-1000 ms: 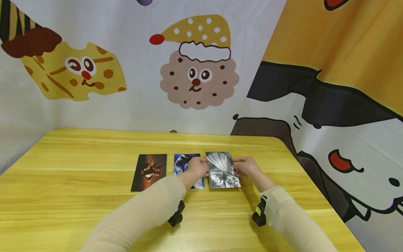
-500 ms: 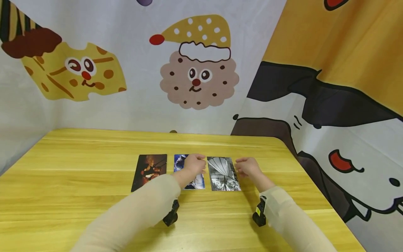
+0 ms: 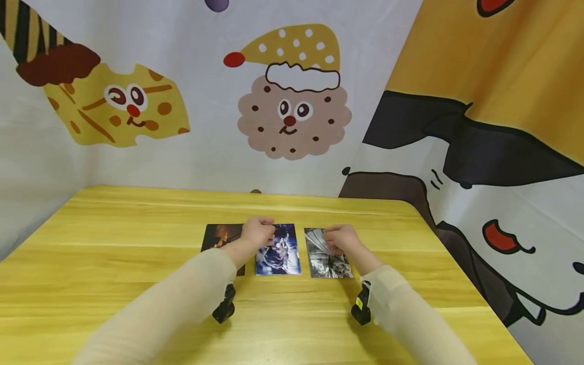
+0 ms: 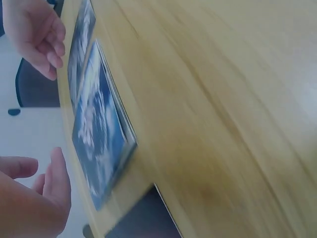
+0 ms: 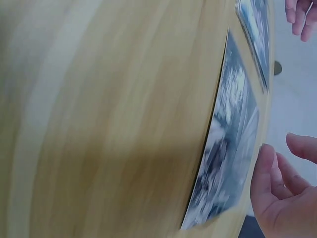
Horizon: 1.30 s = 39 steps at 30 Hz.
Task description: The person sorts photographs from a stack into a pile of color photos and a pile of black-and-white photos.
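Observation:
Three picture cards lie in a row on the wooden table. My left hand [image 3: 257, 233] hovers between the dark brown card [image 3: 218, 236] and the blue-and-white card [image 3: 279, 256], its fingers loosely bent and holding nothing. The left wrist view shows that the blue card [image 4: 99, 129] tops a small stack. Above the black-and-white card [image 3: 329, 263] hangs my right hand [image 3: 343, 238], empty, thumb and fingers apart in the right wrist view. My left hand partly covers the dark card, and my right hand hides the top of the black-and-white one.
The yellow wood-grain table [image 3: 137, 304] extends around the cards. Behind it hangs a white curtain [image 3: 205, 167] with cartoon food figures. Another part of the curtain, at the right, has orange and black shapes.
Both hands have let go of the black-and-white card, which now lies flat on the table. My left hand has moved left, off the blue card; the right has shifted left over the black-and-white card.

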Each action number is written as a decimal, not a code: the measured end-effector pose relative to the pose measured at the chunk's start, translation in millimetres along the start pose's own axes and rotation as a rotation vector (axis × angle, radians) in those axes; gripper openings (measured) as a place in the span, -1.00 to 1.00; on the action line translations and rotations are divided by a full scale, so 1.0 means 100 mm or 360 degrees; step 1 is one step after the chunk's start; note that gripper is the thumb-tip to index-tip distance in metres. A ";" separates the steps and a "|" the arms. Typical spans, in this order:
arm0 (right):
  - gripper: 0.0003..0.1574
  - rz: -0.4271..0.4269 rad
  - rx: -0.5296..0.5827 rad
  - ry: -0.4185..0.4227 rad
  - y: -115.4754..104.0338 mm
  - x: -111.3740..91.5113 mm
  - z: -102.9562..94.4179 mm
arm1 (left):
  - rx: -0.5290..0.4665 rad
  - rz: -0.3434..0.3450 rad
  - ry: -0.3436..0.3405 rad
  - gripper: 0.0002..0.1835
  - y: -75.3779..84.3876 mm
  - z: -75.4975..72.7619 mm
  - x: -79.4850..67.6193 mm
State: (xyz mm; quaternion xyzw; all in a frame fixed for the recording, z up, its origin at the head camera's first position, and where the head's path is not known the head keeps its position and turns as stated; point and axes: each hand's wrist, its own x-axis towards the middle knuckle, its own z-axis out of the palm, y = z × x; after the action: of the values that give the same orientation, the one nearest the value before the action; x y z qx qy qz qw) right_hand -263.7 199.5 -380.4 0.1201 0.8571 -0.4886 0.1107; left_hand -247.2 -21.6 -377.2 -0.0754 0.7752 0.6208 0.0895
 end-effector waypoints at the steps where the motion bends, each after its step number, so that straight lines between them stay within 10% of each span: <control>1: -0.52 -0.0006 0.0008 -0.0009 -0.01 0.00 0.03 | 0.0005 -0.0007 0.0016 -0.62 -0.02 -0.03 0.00; 13: -0.55 0.0007 0.0096 -0.0050 -0.11 -0.01 0.32 | 0.0143 -0.0065 0.0178 -0.70 -0.20 -0.25 -0.01; 39: -0.47 -0.0029 0.0131 -0.0145 -0.14 -0.07 0.52 | 0.0252 -0.0074 0.0152 -0.75 -0.23 -0.25 -0.09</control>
State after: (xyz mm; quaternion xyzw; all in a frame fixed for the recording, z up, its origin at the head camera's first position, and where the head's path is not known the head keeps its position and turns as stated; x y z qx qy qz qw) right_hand -258.1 147.1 -392.9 0.0945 0.8314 -0.5293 0.1403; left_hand -234.9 -51.2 -391.2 -0.1157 0.8233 0.5509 0.0724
